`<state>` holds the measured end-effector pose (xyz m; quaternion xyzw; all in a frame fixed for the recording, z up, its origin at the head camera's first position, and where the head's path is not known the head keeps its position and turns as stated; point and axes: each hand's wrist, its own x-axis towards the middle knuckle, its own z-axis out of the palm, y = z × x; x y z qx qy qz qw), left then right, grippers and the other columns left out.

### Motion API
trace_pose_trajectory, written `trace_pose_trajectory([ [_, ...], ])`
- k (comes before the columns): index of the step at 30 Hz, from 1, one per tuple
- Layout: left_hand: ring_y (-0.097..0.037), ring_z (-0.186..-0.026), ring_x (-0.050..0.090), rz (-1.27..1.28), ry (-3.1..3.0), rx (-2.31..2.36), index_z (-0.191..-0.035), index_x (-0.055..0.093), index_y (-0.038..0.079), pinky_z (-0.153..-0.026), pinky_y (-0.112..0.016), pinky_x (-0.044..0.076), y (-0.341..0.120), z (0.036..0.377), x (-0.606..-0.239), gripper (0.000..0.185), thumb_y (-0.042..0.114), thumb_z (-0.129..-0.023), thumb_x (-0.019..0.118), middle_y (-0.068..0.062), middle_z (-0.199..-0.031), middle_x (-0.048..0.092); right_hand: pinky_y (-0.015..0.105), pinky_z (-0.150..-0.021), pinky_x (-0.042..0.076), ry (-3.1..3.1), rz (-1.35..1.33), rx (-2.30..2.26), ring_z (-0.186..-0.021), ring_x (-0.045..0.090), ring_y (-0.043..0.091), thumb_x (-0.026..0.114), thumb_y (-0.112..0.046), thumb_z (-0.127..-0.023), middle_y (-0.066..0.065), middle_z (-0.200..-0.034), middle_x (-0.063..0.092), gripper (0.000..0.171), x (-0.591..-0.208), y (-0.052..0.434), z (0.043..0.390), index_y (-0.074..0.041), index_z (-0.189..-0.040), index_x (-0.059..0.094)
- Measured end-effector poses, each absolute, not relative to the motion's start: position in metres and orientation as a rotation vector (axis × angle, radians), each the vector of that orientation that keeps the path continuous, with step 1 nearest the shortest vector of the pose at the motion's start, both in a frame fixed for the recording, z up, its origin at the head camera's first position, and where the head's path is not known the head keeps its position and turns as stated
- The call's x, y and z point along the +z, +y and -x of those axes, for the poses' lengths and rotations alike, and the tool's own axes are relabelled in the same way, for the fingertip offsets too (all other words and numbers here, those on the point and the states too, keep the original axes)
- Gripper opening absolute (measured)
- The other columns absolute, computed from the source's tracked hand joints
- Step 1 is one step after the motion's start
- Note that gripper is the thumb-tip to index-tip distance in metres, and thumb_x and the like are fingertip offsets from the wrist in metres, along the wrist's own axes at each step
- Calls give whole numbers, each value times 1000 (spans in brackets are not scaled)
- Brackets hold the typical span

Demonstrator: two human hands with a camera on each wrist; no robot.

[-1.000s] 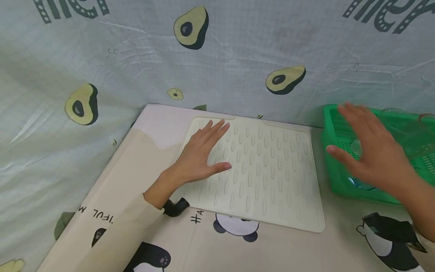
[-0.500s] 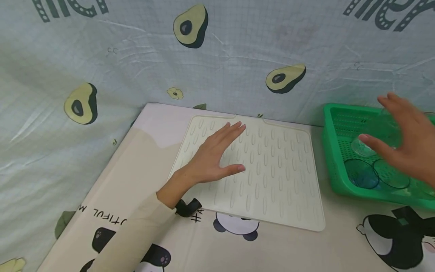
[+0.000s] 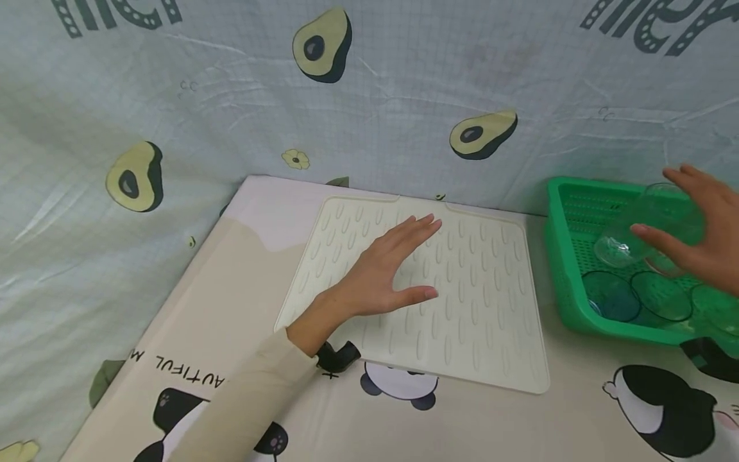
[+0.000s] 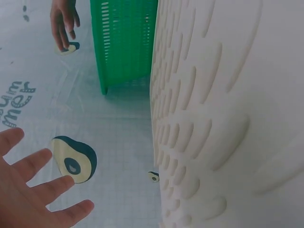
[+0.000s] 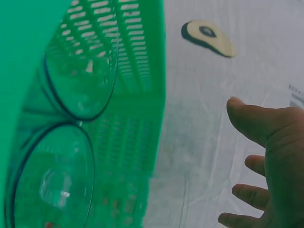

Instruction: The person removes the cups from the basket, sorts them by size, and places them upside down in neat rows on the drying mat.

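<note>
"AUTIFUL M" upside down on the tablecloth (image 3: 190, 333), cropped dark letters on the backdrop (image 3: 404, 77)

A pale avocado-print cloth (image 3: 369, 96) hangs as the back wall behind a table with a panda-print cover (image 3: 577, 423)

A pale grey-blue cloth (image 3: 404, 83) hangs as a backdrop across the top of the frame, creased and printed with a fine grid. 3 halved avocados show on it: 1 at upper centre (image 3: 322, 45), 1 right of centre (image 3: 482, 133), 1 at the left (image 3: 135, 176). A small yellow flower (image 3: 295, 158) sits between them. Dark lettering (image 3: 115, 13) runs off the upper left corner. Below lies a cream tablecloth (image 3: 231, 282) with a panda (image 3: 398, 385) at bottom centre and another panda (image 3: 664, 401) at lower right
</note>
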<state>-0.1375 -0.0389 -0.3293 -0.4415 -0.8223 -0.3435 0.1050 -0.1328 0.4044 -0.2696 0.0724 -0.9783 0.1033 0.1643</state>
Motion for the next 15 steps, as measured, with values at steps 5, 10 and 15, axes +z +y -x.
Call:
trace_pose_trajectory([
  [5,-12,-133,11,1323,-2444,-1025,-143,19,21,-100,-48,25,-33,135,-330,80,69,-81,30,7,-146,16,60,-99,1,-2805,-178,228,-133,-2,32,73,-44,-68,5,-149,-2,102,-306,462,167,-20,-144,9],
  [10,-11,-133,10,1343,-2458,-1034,-143,18,21,-100,-47,25,-28,132,-332,77,61,-82,42,7,-146,16,62,-98,3,-2838,-190,230,-132,1,37,70,-45,-71,13,-148,1,99,-295,447,164,-15,-144,12],
  [15,-10,-133,10,1361,-2468,-1055,-143,17,22,-101,-44,24,-21,130,-331,78,47,-81,56,9,-146,15,64,-96,9,-2883,-215,198,-128,6,45,61,-50,-78,25,-144,4,92,-268,410,151,-4,-142,14],
])
